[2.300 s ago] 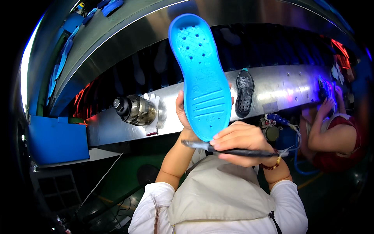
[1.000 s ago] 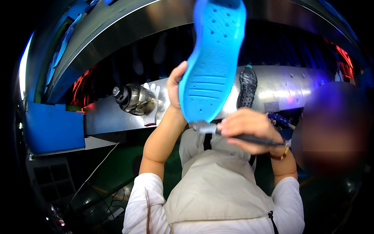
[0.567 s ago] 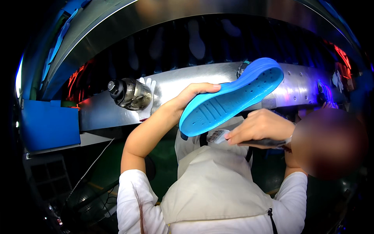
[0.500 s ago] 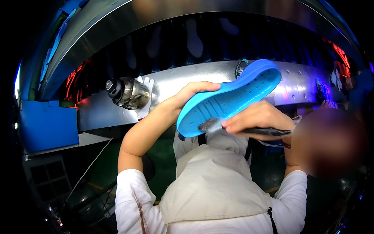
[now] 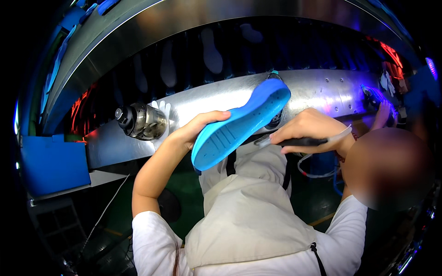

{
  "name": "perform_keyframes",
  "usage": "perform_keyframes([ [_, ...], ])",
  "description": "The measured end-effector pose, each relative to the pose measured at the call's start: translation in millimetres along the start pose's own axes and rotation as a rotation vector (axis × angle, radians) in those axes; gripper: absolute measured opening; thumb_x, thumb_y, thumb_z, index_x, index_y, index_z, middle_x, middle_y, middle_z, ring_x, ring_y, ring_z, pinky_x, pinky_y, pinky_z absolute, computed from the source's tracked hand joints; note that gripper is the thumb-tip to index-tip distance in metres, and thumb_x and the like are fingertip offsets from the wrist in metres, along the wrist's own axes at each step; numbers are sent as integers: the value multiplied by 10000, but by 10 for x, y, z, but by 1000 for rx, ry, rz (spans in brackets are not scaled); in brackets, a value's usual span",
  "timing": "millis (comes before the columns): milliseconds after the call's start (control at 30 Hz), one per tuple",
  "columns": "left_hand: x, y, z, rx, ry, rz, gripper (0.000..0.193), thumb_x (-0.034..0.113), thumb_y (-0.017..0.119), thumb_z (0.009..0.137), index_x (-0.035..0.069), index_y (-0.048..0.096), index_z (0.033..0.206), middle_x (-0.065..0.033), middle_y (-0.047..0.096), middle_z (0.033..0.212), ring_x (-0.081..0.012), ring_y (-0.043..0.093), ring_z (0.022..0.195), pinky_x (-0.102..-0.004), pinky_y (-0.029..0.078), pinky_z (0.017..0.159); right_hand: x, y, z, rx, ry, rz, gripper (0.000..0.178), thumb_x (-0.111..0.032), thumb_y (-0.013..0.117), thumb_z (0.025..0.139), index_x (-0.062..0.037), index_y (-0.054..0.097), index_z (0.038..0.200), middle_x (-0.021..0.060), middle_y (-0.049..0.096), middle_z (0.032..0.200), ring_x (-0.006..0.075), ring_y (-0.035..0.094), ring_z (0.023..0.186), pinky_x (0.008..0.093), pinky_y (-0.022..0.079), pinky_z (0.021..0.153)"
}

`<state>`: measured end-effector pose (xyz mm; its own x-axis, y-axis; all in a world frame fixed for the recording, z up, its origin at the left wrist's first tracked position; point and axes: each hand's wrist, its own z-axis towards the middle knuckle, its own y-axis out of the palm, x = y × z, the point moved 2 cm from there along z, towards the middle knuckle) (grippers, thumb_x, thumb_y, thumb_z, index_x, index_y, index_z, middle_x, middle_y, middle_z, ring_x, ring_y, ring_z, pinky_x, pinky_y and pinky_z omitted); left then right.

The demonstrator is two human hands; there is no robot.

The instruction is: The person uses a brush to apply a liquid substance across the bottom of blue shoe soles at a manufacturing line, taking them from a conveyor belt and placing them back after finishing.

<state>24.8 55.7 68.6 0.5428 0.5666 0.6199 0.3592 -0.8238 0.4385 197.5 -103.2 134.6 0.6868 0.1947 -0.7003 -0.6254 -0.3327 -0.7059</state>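
Note:
My left hand [image 5: 197, 125] grips a blue shoe sole [image 5: 235, 131] by its outer edge, thumb on top. The sole is tilted, its hollow inner side facing me, with grooves at the lower left end and small holes towards the raised end. My right hand [image 5: 309, 129] is closed round the black handle of a brush [image 5: 301, 141], which has a clear tube at its rear end. The brush's tip lies just right of the sole, apart from it. A round blurred patch hides part of my right forearm.
A metal ledge [image 5: 198, 103] runs across in front of me. On it stand a dark-capped bottle [image 5: 142, 122] beside a white glove [image 5: 164, 110], and another bottle [image 5: 275, 120] partly behind the sole. Beyond, soles [image 5: 212, 53] lie in a dark channel. A blue box [image 5: 55, 161] stands left; another person's hand [image 5: 382, 114] is right.
The brush has come off the sole's inner surface, where its dark bristles were touching the lower end. The sole sits further left in view and tilts more steeply.

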Motion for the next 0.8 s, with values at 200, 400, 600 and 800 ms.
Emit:
perform_keyframes([
  [200,-124,61,210,-238,151,-496,587,387,484,809,-24,417,1223,-193,537,1120,-298,565,964,-391,457,844,47,167,207,312,109,729,233,-43,630,741,22,632,964,135,650,862,125,599,593,222,496,559],
  [400,-309,-104,346,-217,187,-646,513,339,499,809,-33,481,1162,-191,575,1057,-278,606,879,-375,490,799,735,64,214,1049,175,558,152,-69,595,792,-2,647,918,60,626,746,60,525,498,172,409,447],
  [600,-393,-284,217,-166,338,-600,567,353,511,779,-12,428,1205,-207,540,1095,-316,576,930,-451,465,814,234,496,177,720,57,684,206,-81,615,772,51,622,931,124,637,820,83,522,470,189,409,429],
  [800,294,-280,-1049,-285,919,-524,963,584,565,655,-4,224,1338,-347,373,1209,-509,462,1018,-581,449,777,842,930,-200,1134,-198,1370,289,-205,547,841,59,541,959,246,598,953,121,491,430,221,406,432],
])
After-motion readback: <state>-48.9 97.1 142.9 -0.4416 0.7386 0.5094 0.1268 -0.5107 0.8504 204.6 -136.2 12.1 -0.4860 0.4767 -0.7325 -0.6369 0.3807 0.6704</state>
